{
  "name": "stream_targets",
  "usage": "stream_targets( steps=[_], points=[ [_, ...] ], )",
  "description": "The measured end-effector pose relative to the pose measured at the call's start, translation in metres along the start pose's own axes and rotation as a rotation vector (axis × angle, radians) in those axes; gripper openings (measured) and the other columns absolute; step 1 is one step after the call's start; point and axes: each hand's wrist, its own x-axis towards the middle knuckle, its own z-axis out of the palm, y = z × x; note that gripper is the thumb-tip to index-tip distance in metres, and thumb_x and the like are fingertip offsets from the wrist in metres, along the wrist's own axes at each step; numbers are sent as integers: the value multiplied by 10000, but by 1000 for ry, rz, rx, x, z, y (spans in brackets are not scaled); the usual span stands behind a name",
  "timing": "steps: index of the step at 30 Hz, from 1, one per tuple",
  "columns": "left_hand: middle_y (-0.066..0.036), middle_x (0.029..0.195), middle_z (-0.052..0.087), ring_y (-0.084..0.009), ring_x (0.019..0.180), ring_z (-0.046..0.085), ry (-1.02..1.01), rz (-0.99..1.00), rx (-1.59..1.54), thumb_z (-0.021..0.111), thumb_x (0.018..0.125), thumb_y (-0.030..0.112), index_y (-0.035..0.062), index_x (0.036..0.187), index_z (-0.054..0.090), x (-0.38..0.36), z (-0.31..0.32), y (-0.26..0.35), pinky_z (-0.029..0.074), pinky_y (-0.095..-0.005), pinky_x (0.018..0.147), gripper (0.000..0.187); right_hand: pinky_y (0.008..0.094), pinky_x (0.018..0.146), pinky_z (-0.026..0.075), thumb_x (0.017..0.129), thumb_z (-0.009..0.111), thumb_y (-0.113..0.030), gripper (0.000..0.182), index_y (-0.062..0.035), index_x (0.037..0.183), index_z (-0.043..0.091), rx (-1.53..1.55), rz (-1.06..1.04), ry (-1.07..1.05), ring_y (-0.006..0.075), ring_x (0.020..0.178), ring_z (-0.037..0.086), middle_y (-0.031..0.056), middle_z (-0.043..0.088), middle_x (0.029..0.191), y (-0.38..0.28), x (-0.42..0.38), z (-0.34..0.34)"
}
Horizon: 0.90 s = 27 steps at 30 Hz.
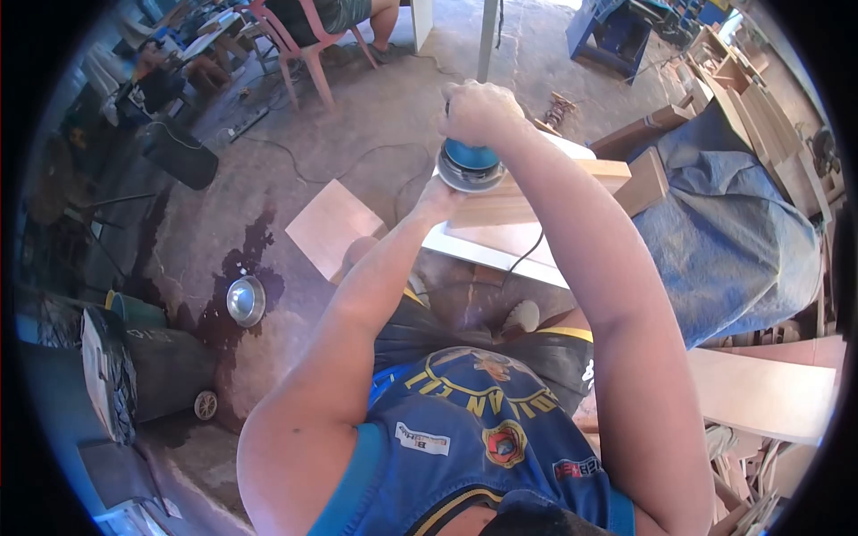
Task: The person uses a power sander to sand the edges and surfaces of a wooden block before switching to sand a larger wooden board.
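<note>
My right hand [480, 112] grips the top of a blue orbital sander [469, 166], whose round pad presses on the end of a pale wooden piece [536, 192]. My left hand [438, 198] holds that wooden piece from the near side, just below the sander. The wood rests on a white board [487, 250] in front of me. The sander's black cord [527, 255] runs down toward my lap.
A plywood sheet [332, 226] lies on the wet concrete floor to the left, near a metal bowl [246, 300]. A blue tarp [728, 223] covers a pile at right, with wood offcuts around. A person sits on a pink chair [299, 40] at the back.
</note>
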Motion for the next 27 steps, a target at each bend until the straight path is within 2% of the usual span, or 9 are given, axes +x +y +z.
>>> stream_targets(
  steps=[3, 6, 8, 11, 18, 20, 22, 25, 27],
  points=[
    [-211, 1348, 650, -357, 1281, 603, -13, -80, 34, 694, 920, 181, 20, 1301, 631, -2, -1, 5, 475, -424, 1055, 418, 474, 964, 550, 846, 590, -270, 447, -75, 1234, 695, -9, 17, -18, 366, 1133, 688, 205, 708, 1188, 5, 0, 1],
    [-218, 1337, 654, -373, 1267, 609, -4, -44, 4, 697, 926, 200, 20, 1346, 586, 1, -2, 5, 477, -433, 1052, 470, 466, 971, 550, 850, 602, -288, 465, -82, 1258, 685, -31, 28, -9, 356, 1144, 686, 194, 708, 1198, 8, -2, 2],
    [-233, 1320, 657, -394, 1249, 615, 66, -76, 50, 701, 933, 228, 26, 1413, 512, 1, 0, 7, 482, -448, 1035, 554, 462, 973, 550, 853, 610, -300, 473, -86, 1270, 680, -36, 44, 9, 351, 1150, 686, 190, 706, 1207, 12, -4, 4],
    [-240, 1288, 666, -409, 1237, 617, 26, -136, 96, 709, 937, 261, 32, 1430, 459, 1, -5, 16, 487, -465, 1009, 598, 490, 995, 528, 882, 605, -336, 476, -96, 1290, 656, -30, 66, -46, 369, 1162, 668, 203, 686, 1239, 18, -6, -3],
    [-241, 1239, 676, -407, 1195, 635, 6, -157, 72, 718, 954, 325, 29, 1349, 485, -3, -4, 18, 493, -474, 969, 545, 476, 991, 531, 857, 615, -312, 529, -95, 1338, 627, -12, 110, -26, 364, 1162, 668, 193, 687, 1243, 33, -12, -1],
    [-250, 1238, 671, -407, 1175, 639, 37, -67, 37, 715, 962, 341, 28, 1340, 490, -4, -4, 15, 492, -472, 963, 540, 476, 989, 531, 848, 618, -310, 536, -94, 1339, 626, -8, 115, -16, 367, 1161, 668, 194, 689, 1238, 38, -11, 0],
    [-251, 1237, 670, -407, 1169, 640, 34, -80, 47, 713, 961, 337, 25, 1338, 490, -4, -4, 18, 491, -470, 965, 538, 461, 987, 538, 890, 539, -224, 451, -109, 1308, 664, -15, 106, -10, 354, 1178, 677, 191, 674, 1298, 39, -13, 1],
    [-265, 1248, 661, -433, 1188, 622, 24, -82, 84, 707, 954, 349, 19, 1330, 477, -3, -3, 8, 491, -490, 963, 550, 486, 975, 533, 836, 620, -306, 500, -90, 1286, 651, -8, 100, -36, 382, 1137, 677, 206, 689, 1227, 37, -12, 2],
    [-278, 1260, 652, -458, 1214, 603, 23, -70, 111, 703, 948, 364, 16, 1323, 464, 1, -2, 4, 491, -514, 960, 565, 488, 969, 536, 840, 616, -304, 481, -89, 1267, 662, -7, 78, -9, 385, 1127, 680, 208, 690, 1221, 32, -12, 3]
  ],
)
